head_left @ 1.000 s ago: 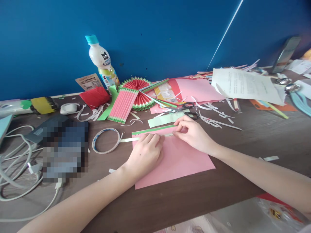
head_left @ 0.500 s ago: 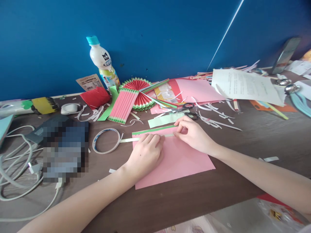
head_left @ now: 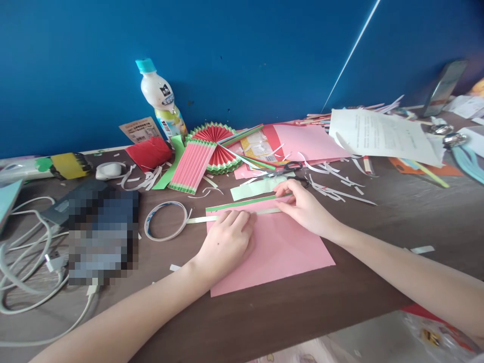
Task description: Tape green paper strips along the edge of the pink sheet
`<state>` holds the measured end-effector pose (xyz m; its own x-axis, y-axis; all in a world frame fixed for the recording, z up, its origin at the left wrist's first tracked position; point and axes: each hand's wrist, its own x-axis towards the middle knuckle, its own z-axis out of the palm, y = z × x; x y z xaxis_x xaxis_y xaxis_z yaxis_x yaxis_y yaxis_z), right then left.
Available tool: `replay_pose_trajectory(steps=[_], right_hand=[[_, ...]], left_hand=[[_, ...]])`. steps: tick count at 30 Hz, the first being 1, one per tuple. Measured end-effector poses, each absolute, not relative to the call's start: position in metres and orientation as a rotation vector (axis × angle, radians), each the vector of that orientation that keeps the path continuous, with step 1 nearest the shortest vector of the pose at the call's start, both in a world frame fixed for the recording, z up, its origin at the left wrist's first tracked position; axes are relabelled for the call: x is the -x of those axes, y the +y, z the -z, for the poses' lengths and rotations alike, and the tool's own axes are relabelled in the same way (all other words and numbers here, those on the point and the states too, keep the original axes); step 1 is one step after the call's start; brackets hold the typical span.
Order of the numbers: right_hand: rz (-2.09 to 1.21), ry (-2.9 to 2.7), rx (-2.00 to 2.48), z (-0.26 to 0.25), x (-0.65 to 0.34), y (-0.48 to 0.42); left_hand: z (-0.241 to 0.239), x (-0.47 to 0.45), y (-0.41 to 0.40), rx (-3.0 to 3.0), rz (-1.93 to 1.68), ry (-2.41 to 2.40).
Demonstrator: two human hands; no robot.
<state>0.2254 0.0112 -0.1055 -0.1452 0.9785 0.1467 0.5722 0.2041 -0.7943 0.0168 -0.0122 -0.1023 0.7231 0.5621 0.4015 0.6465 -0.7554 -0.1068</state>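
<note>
A pink paper sheet [head_left: 276,249] lies on the brown desk [head_left: 397,222] with a green strip [head_left: 242,203] along its far edge. A pale strip of tape [head_left: 202,219] runs from the tape roll [head_left: 166,220] across that edge. My left hand [head_left: 227,239] lies on the sheet, fingers curled, pressing the tape down. My right hand [head_left: 302,204] pinches the tape's right end at the sheet's far right corner.
Folded pink and red paper fans [head_left: 206,151], a white bottle [head_left: 161,98], scissors [head_left: 293,169], paper scraps and a printed sheet [head_left: 381,133] crowd the back. White cables [head_left: 26,262] and a blurred dark object [head_left: 102,229] sit at the left.
My right hand has slid a little to the right along the sheet's far edge, drawing the tape out. My left hand has stayed in place.
</note>
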Motion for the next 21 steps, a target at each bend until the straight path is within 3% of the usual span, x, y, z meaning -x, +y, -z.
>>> replay_pose_trajectory(steps=[5, 21], right_hand=[[-0.642, -1.928, 1.393, 0.109, -0.223, 0.010], [-0.782, -2.171, 1.338, 0.096, -0.244, 0.025]], left_hand=[[0.102, -0.017, -0.012, 2.713, 0.486, -0.989], [0.102, -0.014, -0.011, 2.835, 0.437, -1.031]])
